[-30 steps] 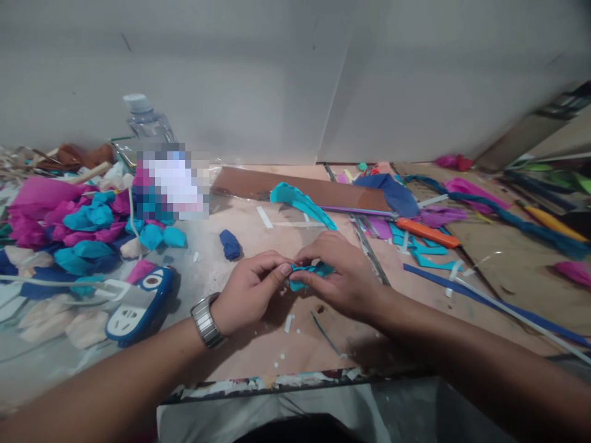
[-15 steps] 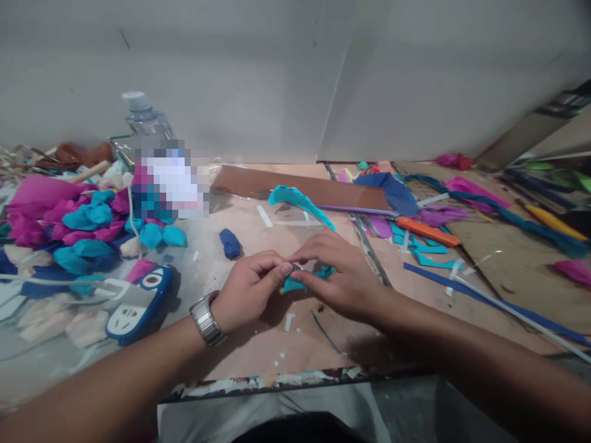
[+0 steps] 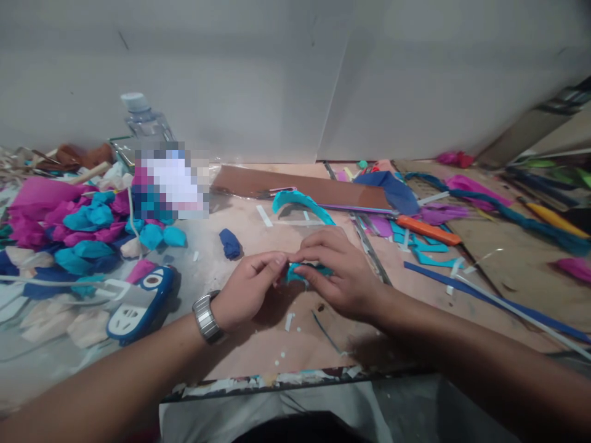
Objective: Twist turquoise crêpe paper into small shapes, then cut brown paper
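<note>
My right hand (image 3: 339, 271) is closed around a turquoise crepe paper strip (image 3: 295, 272), a folded bit of it showing between thumb and fingers. A curved length of turquoise paper (image 3: 305, 200) arches up beyond that hand; whether it joins the held piece is hidden by the fingers. My left hand (image 3: 253, 283) pinches thumb against forefinger right beside the strip's end, and what lies in the pinch is too small to make out. A dark blue paper bundle (image 3: 229, 244) rests on the table just beyond my left hand.
Crumpled pink and turquoise paper pieces (image 3: 87, 215) heap at the left, near a blue-and-white power strip (image 3: 138, 306) and a clear bottle (image 3: 150, 126). A brown sheet (image 3: 300, 186) lies behind the hands. An orange cutter (image 3: 427, 231) and blue strips (image 3: 489, 299) are at the right.
My left thumb has shifted up and back from the turquoise paper, and less of the paper shows below my fingers. The curved length has moved slightly right.
</note>
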The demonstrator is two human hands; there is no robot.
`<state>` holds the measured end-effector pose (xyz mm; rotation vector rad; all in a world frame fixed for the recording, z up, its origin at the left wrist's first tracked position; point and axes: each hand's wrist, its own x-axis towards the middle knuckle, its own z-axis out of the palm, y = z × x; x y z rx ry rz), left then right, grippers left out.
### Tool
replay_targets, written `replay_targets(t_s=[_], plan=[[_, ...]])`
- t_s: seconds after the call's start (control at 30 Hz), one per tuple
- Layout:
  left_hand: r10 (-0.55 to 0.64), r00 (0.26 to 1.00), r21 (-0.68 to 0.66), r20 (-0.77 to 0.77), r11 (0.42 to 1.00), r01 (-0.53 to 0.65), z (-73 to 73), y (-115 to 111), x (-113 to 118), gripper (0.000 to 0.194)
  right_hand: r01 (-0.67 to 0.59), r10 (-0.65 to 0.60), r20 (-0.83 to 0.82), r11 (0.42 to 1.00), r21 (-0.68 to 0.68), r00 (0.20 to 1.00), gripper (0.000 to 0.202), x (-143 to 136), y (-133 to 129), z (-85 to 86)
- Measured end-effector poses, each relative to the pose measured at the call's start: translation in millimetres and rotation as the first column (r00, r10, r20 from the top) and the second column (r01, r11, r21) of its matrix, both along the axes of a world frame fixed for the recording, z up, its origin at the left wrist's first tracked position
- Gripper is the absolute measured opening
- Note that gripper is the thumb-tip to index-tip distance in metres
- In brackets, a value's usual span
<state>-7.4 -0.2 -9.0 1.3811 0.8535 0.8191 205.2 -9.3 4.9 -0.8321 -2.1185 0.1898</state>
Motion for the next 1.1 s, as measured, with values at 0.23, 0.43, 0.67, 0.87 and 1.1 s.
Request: replay_targets(t_s=[0.23, 0.43, 0.67, 0.87, 1.1], plan=[[-0.026, 0.995, -0.131, 0.092, 0.991, 0.037, -9.5, 5, -4, 0.037, 0.111, -0.112, -0.132, 0.994, -0.012, 0.985, 0.006, 3, 0, 2.8], [-0.020, 0.989, -0.177, 0.143, 0.983, 0.045, -6.9, 3, -4, 0.029, 0.093, -0.092, -0.137, 0.996, -0.003, 0.986, 0.006, 2, 0, 4.3], [-0.006, 0.987, -0.188, 0.159, 0.982, 0.036, -6.5, 3, -2, 0.032, 0.079, -0.077, -0.146, 0.997, 0.004, 0.986, 0.006, 2, 0, 5.4], [-0.061, 0.991, -0.151, 0.117, 0.985, 0.078, 0.9, -1, -3, 0.033, 0.063, -0.062, -0.144, 0.998, 0.006, 0.988, 0.005, 2, -2, 5.3], [-0.067, 0.997, 0.067, -0.029, 0.995, 0.068, -0.8, 0, -2, 0.035, 0.042, -0.045, -0.143, 0.999, -0.027, 0.989, 0.006, 1, -3, 5.2]])
